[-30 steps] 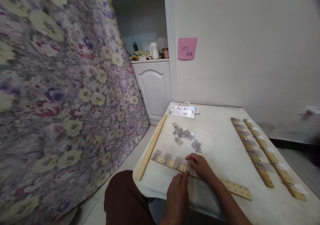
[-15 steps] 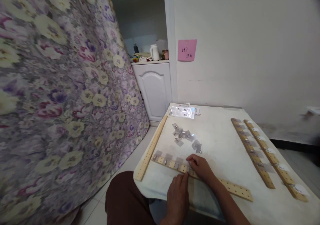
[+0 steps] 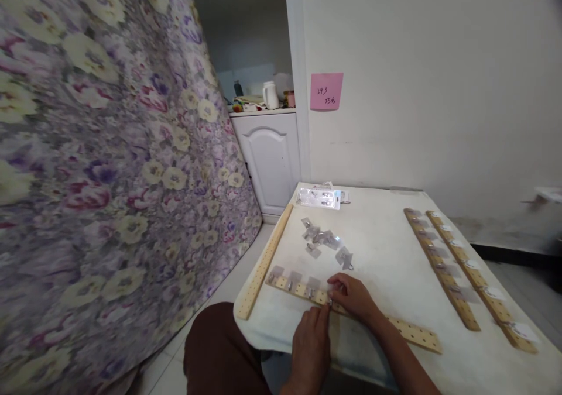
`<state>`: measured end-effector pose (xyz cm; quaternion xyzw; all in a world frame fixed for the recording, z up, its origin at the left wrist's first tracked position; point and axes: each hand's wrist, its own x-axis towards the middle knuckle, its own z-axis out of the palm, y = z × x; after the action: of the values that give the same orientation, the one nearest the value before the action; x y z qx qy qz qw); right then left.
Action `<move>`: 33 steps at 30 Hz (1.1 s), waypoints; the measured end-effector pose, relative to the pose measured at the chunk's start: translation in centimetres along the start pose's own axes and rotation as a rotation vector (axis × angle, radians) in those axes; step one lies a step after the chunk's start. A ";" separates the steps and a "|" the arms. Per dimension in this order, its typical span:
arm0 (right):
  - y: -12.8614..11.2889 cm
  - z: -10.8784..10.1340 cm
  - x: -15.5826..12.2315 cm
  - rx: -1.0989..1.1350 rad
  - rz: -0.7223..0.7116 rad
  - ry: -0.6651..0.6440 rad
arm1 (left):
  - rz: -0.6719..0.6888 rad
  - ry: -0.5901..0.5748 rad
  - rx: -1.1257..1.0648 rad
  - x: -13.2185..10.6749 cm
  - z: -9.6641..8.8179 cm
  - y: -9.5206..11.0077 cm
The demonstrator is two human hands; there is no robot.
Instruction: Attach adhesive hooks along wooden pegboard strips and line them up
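Note:
A perforated wooden strip (image 3: 415,332) lies slantwise across the front of the table. Toward its left end, clear square adhesive hooks (image 3: 311,289) with metal hooks sit in a row. My left hand (image 3: 311,342) is closed at the strip's near edge, fingertips at a small metal hook (image 3: 330,303). From above, my right hand (image 3: 353,298) is curled over the strip, thumb and forefinger closed at the same hook; its clear plate is mostly hidden by the fingers. Beyond the hands lies a loose pile of adhesive hooks (image 3: 320,237), with a few more (image 3: 345,257) nearer my right hand.
Another perforated strip (image 3: 266,260) lies along the table's left edge. Two strips bearing hooks, an inner one (image 3: 443,271) and an outer one (image 3: 480,280), lie at the right. Packaging (image 3: 318,197) rests at the back. A floral curtain (image 3: 132,178) hangs at the left.
My right thumb and forefinger have shifted slightly at the hook on the strip. Both hands otherwise stay in place; the view has tilted a little.

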<state>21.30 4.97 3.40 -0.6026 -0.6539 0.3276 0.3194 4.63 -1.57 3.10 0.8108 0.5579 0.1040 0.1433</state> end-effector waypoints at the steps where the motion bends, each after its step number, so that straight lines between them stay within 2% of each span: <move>1: 0.0 0.0 0.0 0.003 0.005 -0.001 | 0.002 0.003 0.001 0.0 0.0 0.0; 12: 1.0 0.2 1.1 0.209 0.052 -0.074 | 0.037 0.031 -0.009 0.0 -0.1 -0.1; 17: 1.4 0.4 1.4 0.215 0.059 -0.080 | 0.060 0.063 0.000 0.2 0.3 -0.5; 21: 1.5 0.3 1.2 0.213 0.052 -0.064 | 0.092 0.134 -0.030 0.2 0.9 -1.0; 27: 1.7 0.1 1.0 0.350 0.039 -0.044 | 0.176 0.242 -0.096 0.1 1.4 -1.6; 33: 1.6 -0.2 0.3 0.315 0.036 0.130 | 0.306 0.415 -0.155 0.1 2.0 -2.4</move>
<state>22.36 5.42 2.17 -0.5765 -0.5617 0.3920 0.4456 3.21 -0.91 0.38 0.8337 0.4366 0.3306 0.0700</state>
